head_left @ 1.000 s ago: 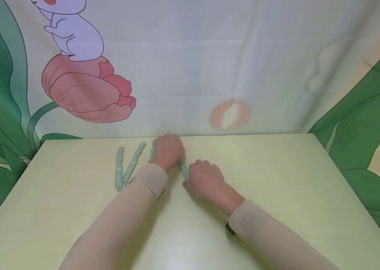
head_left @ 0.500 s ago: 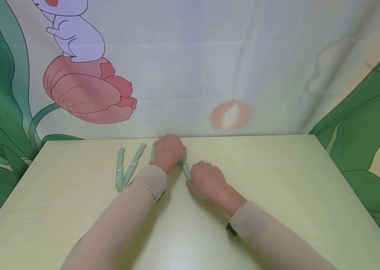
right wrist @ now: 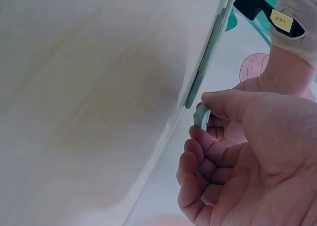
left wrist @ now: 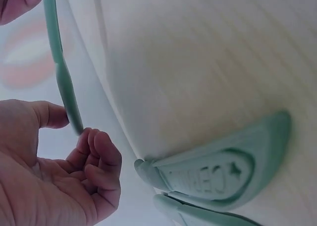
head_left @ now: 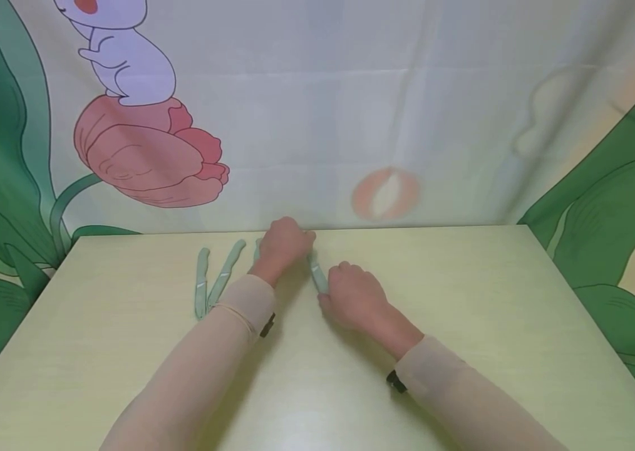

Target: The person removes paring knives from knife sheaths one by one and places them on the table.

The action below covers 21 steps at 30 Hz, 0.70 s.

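Behind the flat, pale-yellow counter (head_left: pixel 464 300) hangs a printed white-and-green fabric backdrop (head_left: pixel 295 125). Toward the counter's far edge, the bare left hand (head_left: pixel 282 247) and bare right hand (head_left: pixel 357 297) share one slim, pale-green plastic knife (head_left: pixel 319 275): each grip is closed to a pinch, the left at the far end, the right at the near end. Since half a second ago, both hands have edged slightly, the right one rightward with the knife; it seems raised off the counter, so probably free of its fellows. On the counter's left half lie an upright-pointing green knife (head_left: pixel 201 282), a slanted green knife (head_left: pixel 227 269) and a third green knife (head_left: pixel 257 250), partly hidden.
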{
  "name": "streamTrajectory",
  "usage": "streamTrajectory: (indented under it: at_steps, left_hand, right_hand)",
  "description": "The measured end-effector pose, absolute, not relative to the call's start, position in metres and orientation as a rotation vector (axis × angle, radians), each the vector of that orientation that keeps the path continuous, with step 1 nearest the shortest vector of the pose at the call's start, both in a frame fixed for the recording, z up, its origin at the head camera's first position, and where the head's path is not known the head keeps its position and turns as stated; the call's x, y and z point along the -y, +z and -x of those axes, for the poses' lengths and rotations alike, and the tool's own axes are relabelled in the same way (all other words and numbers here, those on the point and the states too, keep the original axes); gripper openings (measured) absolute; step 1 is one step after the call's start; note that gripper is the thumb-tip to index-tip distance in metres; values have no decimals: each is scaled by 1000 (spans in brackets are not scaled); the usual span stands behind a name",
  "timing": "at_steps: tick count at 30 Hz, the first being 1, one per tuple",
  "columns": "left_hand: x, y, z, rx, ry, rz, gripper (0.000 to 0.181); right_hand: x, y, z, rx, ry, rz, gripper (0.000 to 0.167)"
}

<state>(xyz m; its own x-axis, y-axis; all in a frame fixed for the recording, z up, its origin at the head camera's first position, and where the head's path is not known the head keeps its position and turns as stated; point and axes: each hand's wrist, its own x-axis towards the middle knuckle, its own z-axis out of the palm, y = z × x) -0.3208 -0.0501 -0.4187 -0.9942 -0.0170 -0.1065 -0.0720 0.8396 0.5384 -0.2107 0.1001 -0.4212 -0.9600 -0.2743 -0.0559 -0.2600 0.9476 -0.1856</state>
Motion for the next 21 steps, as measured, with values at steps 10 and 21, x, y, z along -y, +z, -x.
streamTrajectory:
  at_steps: [10,21]
  left_hand:
    - [59,-421,336,-2756,1101,137,38]
    - [66,-393,303,-2551,1457,108,31]
  right_hand:
    - [-112,-416,209,-3048,-298,455,30]
    - [-134,-408,210,-3065,-426,462,18]
